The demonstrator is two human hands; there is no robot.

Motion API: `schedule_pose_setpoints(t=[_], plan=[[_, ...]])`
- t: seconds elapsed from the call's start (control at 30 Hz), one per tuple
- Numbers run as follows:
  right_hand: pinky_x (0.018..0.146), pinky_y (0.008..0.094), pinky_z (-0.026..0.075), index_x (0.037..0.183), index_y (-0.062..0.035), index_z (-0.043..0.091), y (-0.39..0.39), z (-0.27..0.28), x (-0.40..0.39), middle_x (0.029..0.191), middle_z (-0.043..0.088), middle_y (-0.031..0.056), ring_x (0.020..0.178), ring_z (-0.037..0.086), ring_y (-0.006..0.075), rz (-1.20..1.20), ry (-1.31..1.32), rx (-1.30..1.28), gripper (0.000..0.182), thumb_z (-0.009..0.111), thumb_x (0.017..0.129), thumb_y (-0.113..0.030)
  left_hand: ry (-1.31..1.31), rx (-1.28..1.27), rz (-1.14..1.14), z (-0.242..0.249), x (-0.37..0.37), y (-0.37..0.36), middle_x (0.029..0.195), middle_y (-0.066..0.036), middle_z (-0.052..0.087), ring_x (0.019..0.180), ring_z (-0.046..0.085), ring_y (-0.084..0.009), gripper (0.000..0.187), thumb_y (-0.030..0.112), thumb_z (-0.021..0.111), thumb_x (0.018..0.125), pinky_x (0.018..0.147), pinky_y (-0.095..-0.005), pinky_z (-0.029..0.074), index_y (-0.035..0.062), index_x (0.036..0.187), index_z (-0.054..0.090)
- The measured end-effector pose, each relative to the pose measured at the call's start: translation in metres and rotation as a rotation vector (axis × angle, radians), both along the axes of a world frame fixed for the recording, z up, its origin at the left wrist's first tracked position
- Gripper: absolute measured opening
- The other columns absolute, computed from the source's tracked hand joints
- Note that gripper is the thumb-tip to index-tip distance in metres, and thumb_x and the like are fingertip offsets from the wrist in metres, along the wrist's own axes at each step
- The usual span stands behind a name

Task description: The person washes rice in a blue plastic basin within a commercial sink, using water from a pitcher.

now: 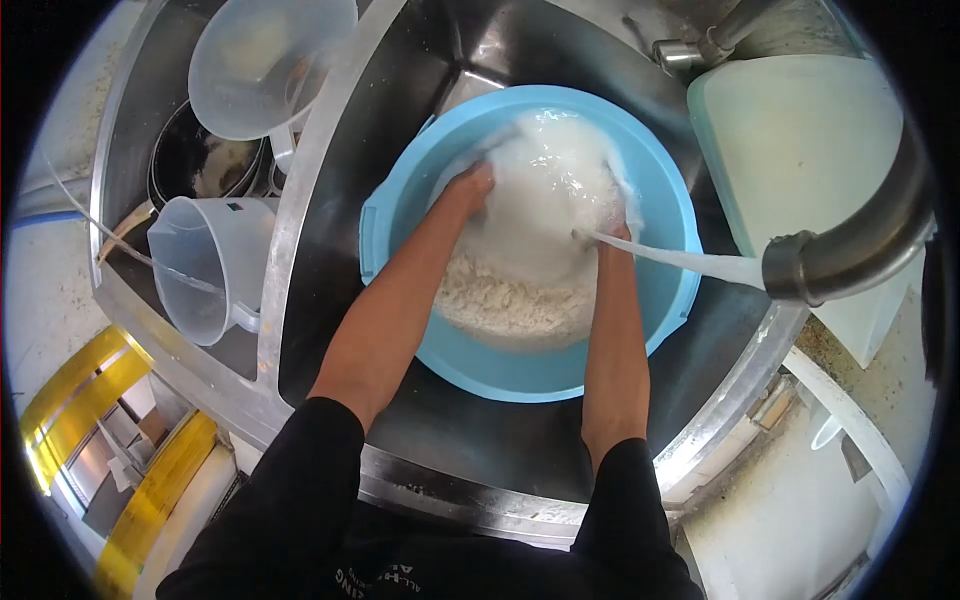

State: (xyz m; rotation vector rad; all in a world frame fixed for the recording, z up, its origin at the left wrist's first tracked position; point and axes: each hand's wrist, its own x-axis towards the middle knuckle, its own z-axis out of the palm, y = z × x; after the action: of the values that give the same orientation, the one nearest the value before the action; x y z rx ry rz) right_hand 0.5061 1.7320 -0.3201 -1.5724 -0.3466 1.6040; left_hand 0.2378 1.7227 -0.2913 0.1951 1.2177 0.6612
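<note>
A round blue basin [400,205] stands in the metal sink, with rice [515,305] heaped at its near side and cloudy white water [545,175] over the rest. My left hand [477,187] dips into the water at the left of the basin, its fingers sunk out of sight. On the right, my right hand [618,222] is also in the milky water, and its fingers are hidden. From the metal faucet [800,268] a stream of water [690,258] runs into the basin close to my right wrist.
Left of the sink divider [300,190], a second basin holds a clear plastic jug [205,270], another translucent container [255,75] and a dark pot [185,165]. A pale green tub [800,130] stands behind the faucet. A yellow rail [150,510] is at lower left.
</note>
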Motion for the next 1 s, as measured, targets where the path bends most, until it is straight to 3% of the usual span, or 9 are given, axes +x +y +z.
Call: schedule_pose_setpoints(t=[0.13,0.23,0.33,0.4,0.53,0.6,0.7,0.83,1.0], plan=[[0.103,0.0349,0.044,0.134,0.0013,0.047,-0.043,0.068,-0.007,0.127,0.056,0.0177,0.12,0.054,0.0264,0.487,-0.378,0.165,0.067,0.07,0.084,-0.037,0.422,0.284,-0.524,0.067,0.007,-0.027,0.123,-0.014,0.061,0.115,0.056,-0.0299,0.065,0.051,0.064,0.085,0.095,-0.0432,0.045,0.0036,0.128,0.056],[0.101,0.0333,0.046,0.127,0.0032,0.052,-0.087,0.132,0.012,0.12,0.06,0.0164,0.116,0.057,0.0241,0.771,0.233,0.293,0.06,0.073,0.083,-0.033,0.329,0.421,-0.917,0.127,-0.006,-0.039,0.133,-0.016,0.053,0.125,0.05,-0.0269,0.057,0.031,0.07,0.085,0.106,-0.0385,0.038,0.0049,0.132,0.052],[0.103,0.0357,0.045,0.127,0.0061,0.053,-0.127,0.154,-0.004,0.121,0.06,0.0165,0.117,0.056,0.024,0.393,-0.166,0.438,0.06,0.069,0.087,-0.035,0.225,0.489,-0.704,0.068,-0.02,-0.099,0.135,-0.015,0.052,0.126,0.049,-0.0279,0.061,0.031,0.072,0.083,0.107,-0.0391,0.038,0.0037,0.133,0.05],[0.103,0.0368,0.044,0.13,0.0059,0.05,-0.13,0.137,-0.005,0.125,0.058,0.017,0.117,0.056,0.0255,0.202,-0.33,0.346,0.06,0.066,0.089,-0.035,0.945,0.492,-0.27,0.103,-0.012,-0.114,0.132,-0.019,0.053,0.124,0.049,-0.0307,0.059,0.036,0.072,0.084,0.103,-0.0409,0.04,-0.0063,0.12,0.055],[0.105,0.0377,0.042,0.139,0.0022,0.044,-0.121,0.055,0.0,0.133,0.053,0.0164,0.121,0.053,0.0275,-0.045,-0.503,0.371,0.058,0.056,0.096,-0.036,1.132,0.185,-0.097,0.046,0.0,-0.108,0.129,-0.015,0.056,0.119,0.052,-0.0289,0.045,0.037,0.062,0.091,0.101,-0.0408,0.041,-0.0011,0.114,0.059],[0.107,0.0381,0.041,0.14,-0.0004,0.043,-0.083,0.022,-0.001,0.135,0.051,0.015,0.122,0.052,0.0271,-0.191,-0.267,0.169,0.055,0.047,0.1,-0.037,0.228,-0.09,0.309,0.009,-0.014,-0.073,0.137,-0.008,0.052,0.128,0.046,-0.0241,0.05,0.043,0.052,0.096,0.11,-0.0428,0.035,0.0086,0.132,0.054],[0.107,0.0384,0.04,0.141,-0.0027,0.042,-0.037,-0.036,0.01,0.138,0.05,0.0137,0.124,0.05,0.0266,-0.307,0.091,0.028,0.05,0.04,0.103,-0.035,-0.117,0.001,0.515,0.048,0.001,-0.018,0.139,-0.007,0.05,0.13,0.044,-0.0247,0.055,0.047,0.056,0.093,0.111,-0.0433,0.032,0.011,0.134,0.053],[0.105,0.0374,0.042,0.137,-0.0017,0.045,-0.013,-0.023,0.008,0.135,0.052,0.014,0.122,0.051,0.0258,-0.104,0.039,0.012,0.044,0.046,0.1,-0.026,-0.141,0.009,0.18,0.017,0.005,-0.002,0.132,-0.009,0.055,0.126,0.048,-0.0257,0.052,0.045,0.06,0.09,0.109,-0.0423,0.035,0.0087,0.128,0.057],[0.102,0.0363,0.045,0.132,-0.0005,0.049,-0.059,0.046,0.002,0.132,0.054,0.0143,0.119,0.053,0.0248,0.274,0.092,0.104,0.038,0.053,0.097,-0.015,0.44,0.393,-0.693,0.06,0.013,-0.012,0.123,-0.011,0.061,0.121,0.052,-0.0269,0.049,0.042,0.065,0.087,0.105,-0.0411,0.039,0.0059,0.12,0.061]])
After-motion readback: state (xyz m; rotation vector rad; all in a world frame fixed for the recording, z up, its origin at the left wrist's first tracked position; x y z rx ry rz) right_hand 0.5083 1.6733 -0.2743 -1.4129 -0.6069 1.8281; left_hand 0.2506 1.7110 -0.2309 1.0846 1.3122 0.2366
